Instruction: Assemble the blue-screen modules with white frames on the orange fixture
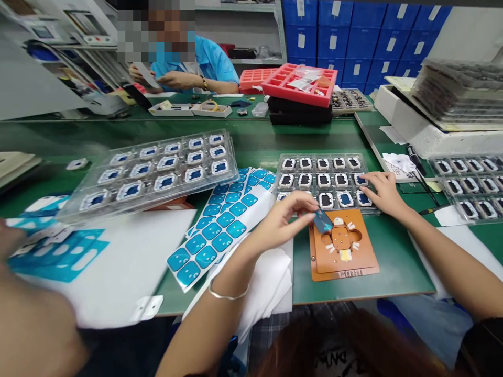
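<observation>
My left hand pinches a blue film piece over the upper left corner of the orange fixture plate. A shaped recess and small white pieces show in the middle of that plate. My right hand reaches to the right side of a clear plastic tray, thumb and fingertips at a white-framed part in it. Several such parts fill the tray, some with dark centres and some with blue. Beneath my left forearm lie sheets of blue stickers and white sheets.
A stacked clear tray of similar parts stands left, another tray right. Blue cut-out sheets lie near a neighbour's blurred arm. A person in blue sits opposite, beside red trays. A foam box stands back right.
</observation>
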`<state>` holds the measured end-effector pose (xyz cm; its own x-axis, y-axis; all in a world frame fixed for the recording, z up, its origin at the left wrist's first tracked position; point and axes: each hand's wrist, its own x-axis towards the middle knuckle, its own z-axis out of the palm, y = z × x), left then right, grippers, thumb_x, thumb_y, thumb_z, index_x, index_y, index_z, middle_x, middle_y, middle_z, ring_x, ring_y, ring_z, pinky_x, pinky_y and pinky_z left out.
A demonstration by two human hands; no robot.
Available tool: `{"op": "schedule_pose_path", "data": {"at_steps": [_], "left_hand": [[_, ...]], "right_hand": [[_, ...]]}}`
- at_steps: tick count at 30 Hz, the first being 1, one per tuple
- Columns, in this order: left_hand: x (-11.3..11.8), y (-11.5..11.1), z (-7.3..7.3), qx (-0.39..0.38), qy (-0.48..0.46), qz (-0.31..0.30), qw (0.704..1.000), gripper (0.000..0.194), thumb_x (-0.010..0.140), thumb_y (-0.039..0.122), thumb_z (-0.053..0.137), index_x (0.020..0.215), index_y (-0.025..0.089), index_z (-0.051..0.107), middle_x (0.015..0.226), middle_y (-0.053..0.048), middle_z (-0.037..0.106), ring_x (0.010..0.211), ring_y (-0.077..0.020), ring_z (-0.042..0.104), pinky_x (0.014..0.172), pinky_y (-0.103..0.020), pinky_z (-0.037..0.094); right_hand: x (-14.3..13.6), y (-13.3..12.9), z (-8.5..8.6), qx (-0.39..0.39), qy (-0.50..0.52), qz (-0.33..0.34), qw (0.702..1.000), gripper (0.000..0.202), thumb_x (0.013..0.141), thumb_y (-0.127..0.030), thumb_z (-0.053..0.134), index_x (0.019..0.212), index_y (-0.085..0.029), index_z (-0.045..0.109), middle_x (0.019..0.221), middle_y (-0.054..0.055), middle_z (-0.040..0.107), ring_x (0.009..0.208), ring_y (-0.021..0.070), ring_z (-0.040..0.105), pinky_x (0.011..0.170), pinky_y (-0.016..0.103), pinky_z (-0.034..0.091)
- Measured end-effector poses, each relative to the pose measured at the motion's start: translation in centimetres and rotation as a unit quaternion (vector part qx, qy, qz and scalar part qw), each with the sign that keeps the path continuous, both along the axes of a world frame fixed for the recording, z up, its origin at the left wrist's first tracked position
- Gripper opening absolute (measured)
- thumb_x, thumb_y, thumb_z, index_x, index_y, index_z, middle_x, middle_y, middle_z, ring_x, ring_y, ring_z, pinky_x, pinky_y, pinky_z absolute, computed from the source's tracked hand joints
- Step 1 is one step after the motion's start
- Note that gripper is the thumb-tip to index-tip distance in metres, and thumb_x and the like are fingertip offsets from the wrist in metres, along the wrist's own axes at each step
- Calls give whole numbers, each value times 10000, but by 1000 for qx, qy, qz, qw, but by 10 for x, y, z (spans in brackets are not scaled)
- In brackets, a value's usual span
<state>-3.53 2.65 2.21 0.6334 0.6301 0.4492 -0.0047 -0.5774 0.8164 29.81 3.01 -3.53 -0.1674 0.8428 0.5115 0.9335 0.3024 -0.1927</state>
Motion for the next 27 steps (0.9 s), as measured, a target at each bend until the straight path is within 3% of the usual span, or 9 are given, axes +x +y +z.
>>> {"op": "schedule_pose_path", "data": {"at_steps": [3, 7, 12, 18, 22, 27], "left_hand": [[9, -17, 1, 17, 22, -28, 999, 91, 912, 220, 555, 999, 195, 543, 946, -43, 635, 813, -116, 621, 717, -251, 535], [12, -22, 1, 49, 69, -38, 996, 64, 927, 210, 542, 972, 192, 584, 892, -38, 662, 758, -120, 602, 684, -262, 507], [17, -20, -3, 155, 143, -36, 977, 193, 957, 175, 461, 1007, 223, 641, 973, -30, 705, 932, -185, 540, 853, -367, 416], [20, -20, -6, 267, 219, -57, 937, 304, 955, 159, 408, 1067, 263, 671, 1218, -28, 657, 1094, -240, 432, 932, -416, 289], [17, -20, -5, 319, 207, -44, 924, 319, 923, 160, 435, 1052, 292, 696, 1329, -26, 595, 1152, -267, 384, 959, -433, 290], [15, -23, 0, 322, 177, -73, 927, 268, 907, 205, 496, 1089, 288, 674, 1130, 5, 715, 1080, -237, 488, 934, -426, 267]], "right_hand": [[-2, -1, 1, -13, 6, -4, 1000, 340, 964, -385, 474, 1241, -228, 592, 1192, 106, 644, 1105, 339, 512, 950, 525, 365], [-3, -1, 0, -28, 9, -8, 1000, 338, 959, -381, 489, 1246, -232, 588, 1198, 101, 641, 1112, 346, 494, 971, 530, 364], [-5, -2, 0, -32, 11, -15, 999, 348, 951, -362, 503, 1253, -210, 584, 1196, 103, 638, 1096, 344, 482, 978, 518, 377], [-6, -3, 2, -38, 15, -7, 999, 358, 953, -365, 496, 1260, -202, 583, 1196, 108, 637, 1087, 344, 482, 978, 520, 376], [-6, -3, 1, -42, 13, -5, 999, 355, 954, -365, 494, 1261, -210, 583, 1197, 108, 637, 1090, 341, 486, 967, 517, 382], [-6, -3, 0, -40, 23, -2, 999, 338, 950, -365, 505, 1247, -234, 599, 1200, 100, 639, 1084, 344, 495, 965, 528, 379]]}}
